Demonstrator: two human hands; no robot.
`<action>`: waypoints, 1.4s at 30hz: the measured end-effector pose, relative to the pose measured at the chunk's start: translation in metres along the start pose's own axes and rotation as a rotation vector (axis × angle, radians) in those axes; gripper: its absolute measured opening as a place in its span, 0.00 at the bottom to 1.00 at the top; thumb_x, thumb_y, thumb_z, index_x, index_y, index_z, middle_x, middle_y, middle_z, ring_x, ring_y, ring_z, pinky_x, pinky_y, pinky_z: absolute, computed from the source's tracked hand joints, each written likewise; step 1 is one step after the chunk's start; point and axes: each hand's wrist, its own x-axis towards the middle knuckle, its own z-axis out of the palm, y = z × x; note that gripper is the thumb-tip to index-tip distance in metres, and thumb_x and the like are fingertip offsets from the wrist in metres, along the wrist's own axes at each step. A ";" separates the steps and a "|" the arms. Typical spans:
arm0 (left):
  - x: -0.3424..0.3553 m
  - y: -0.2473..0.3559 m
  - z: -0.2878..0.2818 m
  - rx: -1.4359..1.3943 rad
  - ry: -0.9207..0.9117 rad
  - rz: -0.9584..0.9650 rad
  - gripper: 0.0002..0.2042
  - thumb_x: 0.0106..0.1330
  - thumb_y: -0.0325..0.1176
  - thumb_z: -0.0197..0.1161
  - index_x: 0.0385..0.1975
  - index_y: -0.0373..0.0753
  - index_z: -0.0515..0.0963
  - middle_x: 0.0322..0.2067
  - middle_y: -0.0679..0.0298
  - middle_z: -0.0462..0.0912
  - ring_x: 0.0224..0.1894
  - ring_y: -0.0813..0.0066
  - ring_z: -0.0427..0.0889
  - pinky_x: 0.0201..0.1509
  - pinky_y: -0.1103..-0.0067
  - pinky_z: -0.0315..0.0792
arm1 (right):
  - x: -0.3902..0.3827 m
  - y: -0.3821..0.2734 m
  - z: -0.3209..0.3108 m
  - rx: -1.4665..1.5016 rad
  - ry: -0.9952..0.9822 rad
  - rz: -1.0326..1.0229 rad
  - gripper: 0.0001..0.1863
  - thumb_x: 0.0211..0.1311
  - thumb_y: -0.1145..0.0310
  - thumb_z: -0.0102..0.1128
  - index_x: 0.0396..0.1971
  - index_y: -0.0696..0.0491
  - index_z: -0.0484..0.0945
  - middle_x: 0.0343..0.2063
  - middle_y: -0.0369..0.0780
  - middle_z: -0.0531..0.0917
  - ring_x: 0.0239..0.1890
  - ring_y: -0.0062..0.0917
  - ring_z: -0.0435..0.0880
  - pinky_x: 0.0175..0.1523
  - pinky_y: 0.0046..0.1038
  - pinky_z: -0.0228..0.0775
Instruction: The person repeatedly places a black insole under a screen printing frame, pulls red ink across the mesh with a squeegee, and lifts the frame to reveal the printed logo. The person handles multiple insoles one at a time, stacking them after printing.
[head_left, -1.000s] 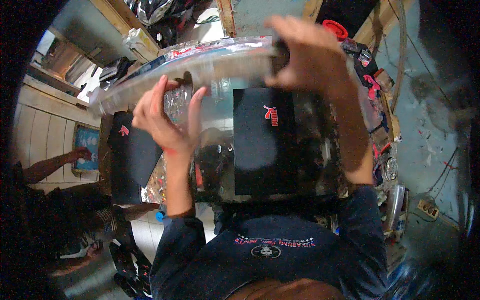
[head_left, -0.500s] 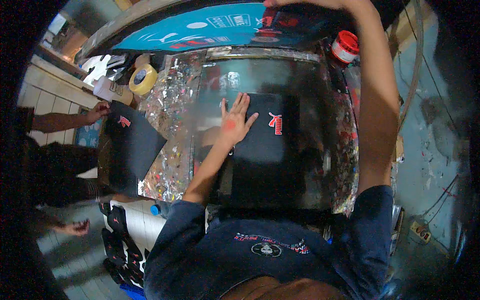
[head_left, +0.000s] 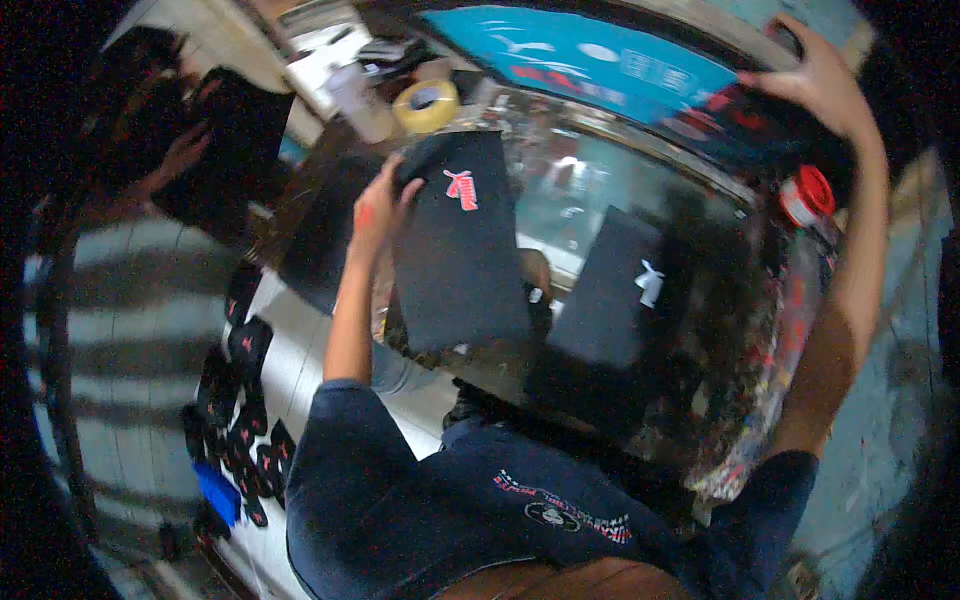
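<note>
From where I stand, the left hand [head_left: 375, 215] is grasping, thumb against fingers, the left edge of a black printed panel [head_left: 455, 270] over the left part of the worktable [head_left: 725, 345]. Its long axis runs toward the wearer, leaning slightly, and the red-and-white logo [head_left: 461, 190] is at the far end. The right hand [head_left: 825, 90] grips the end of a tilted screen-printing frame [head_left: 590, 50], whose upper side is cut off; the logo is blurred, and whether the panel's near edge touches the table I cannot tell
</note>
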 end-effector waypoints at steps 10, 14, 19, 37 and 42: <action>-0.015 0.283 0.116 -0.433 -0.222 0.329 0.22 0.64 0.40 0.64 0.54 0.34 0.79 0.53 0.44 0.80 0.57 0.47 0.78 0.60 0.58 0.71 | 0.000 -0.038 -0.014 0.016 -0.098 0.089 0.49 0.35 0.39 0.82 0.54 0.60 0.78 0.48 0.54 0.86 0.52 0.46 0.85 0.60 0.40 0.74; -0.094 0.464 0.165 -0.644 -0.472 0.783 0.18 0.63 0.42 0.66 0.46 0.35 0.79 0.45 0.48 0.80 0.49 0.49 0.78 0.55 0.59 0.71 | -0.002 -0.044 -0.013 0.125 -0.011 0.009 0.45 0.34 0.39 0.82 0.48 0.60 0.81 0.41 0.55 0.86 0.46 0.47 0.87 0.54 0.42 0.76; -0.135 0.535 0.181 -0.700 -0.586 1.090 0.16 0.62 0.45 0.68 0.36 0.37 0.81 0.35 0.52 0.79 0.40 0.52 0.78 0.49 0.61 0.70 | -0.009 -0.037 -0.014 0.034 -0.029 0.031 0.39 0.35 0.43 0.82 0.43 0.59 0.82 0.35 0.54 0.86 0.42 0.48 0.87 0.51 0.45 0.76; -0.037 0.211 0.108 -0.284 -0.705 0.820 0.58 0.50 0.66 0.75 0.78 0.43 0.55 0.75 0.43 0.55 0.77 0.43 0.55 0.78 0.52 0.53 | 0.010 -0.030 -0.023 0.043 -0.055 0.019 0.53 0.33 0.34 0.79 0.50 0.67 0.81 0.49 0.59 0.85 0.51 0.50 0.85 0.58 0.39 0.76; -0.035 0.192 0.125 -0.280 -0.744 0.875 0.61 0.45 0.67 0.77 0.78 0.46 0.54 0.79 0.48 0.49 0.81 0.48 0.48 0.81 0.52 0.46 | 0.011 -0.031 -0.026 0.027 -0.070 0.041 0.51 0.34 0.35 0.79 0.48 0.67 0.82 0.48 0.59 0.85 0.50 0.48 0.86 0.57 0.38 0.76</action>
